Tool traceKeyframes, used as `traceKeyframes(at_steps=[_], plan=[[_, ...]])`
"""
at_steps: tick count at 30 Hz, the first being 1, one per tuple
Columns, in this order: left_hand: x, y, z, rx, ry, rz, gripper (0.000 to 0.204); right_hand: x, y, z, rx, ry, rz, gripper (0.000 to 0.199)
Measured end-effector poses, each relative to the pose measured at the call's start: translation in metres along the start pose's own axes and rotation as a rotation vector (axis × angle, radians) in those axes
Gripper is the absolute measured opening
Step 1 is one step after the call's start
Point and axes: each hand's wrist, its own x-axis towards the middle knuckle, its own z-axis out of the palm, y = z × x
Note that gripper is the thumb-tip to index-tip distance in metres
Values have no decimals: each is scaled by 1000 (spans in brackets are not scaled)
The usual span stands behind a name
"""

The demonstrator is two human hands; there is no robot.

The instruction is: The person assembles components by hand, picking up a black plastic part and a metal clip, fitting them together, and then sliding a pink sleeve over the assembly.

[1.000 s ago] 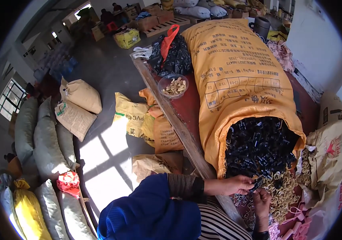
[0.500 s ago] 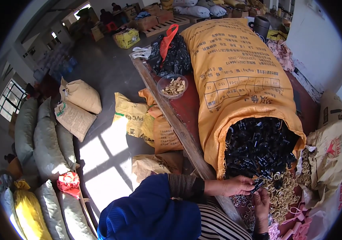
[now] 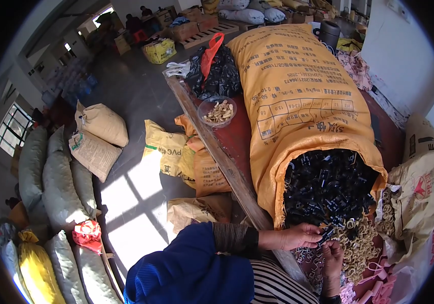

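Between my two hands is a small black plastic piece [image 3: 326,233]. My left hand [image 3: 299,236] pinches it from the left with thumb and fingers. From below, my right hand [image 3: 333,255] has its fingertips closed at the piece's lower end; what exactly they grip there is too small to make out. Just beyond my hands, an orange woven sack [image 3: 303,119] lies on its side with its mouth facing me, full of black plastic pieces [image 3: 323,187]. A heap of tan curved pieces [image 3: 360,248] is spread beside my right hand, with small metal-looking pieces [image 3: 305,255] under my left.
A wooden beam [image 3: 222,159] edges the red tabletop on the left. On it sit a clear bowl [image 3: 218,111] of tan bits and a black plastic bag [image 3: 214,76]. Pink pieces [image 3: 379,283] lie near right, beside a beige sack [image 3: 414,197]. Filled sacks [image 3: 60,187] line the floor left.
The black piece has turned slightly between my fingers, and my hands have shifted only a little. The whole view has tilted slightly.
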Motion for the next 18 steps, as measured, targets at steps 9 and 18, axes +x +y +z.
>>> traceKeyframes(at_steps=[9, 18], plan=[[1, 8, -2, 42, 43, -47, 18, 4, -17, -5, -105, -115, 177, 8], [-5, 0, 4, 7, 67, -23, 14, -6, -29, -20, -160, -143, 209, 10]])
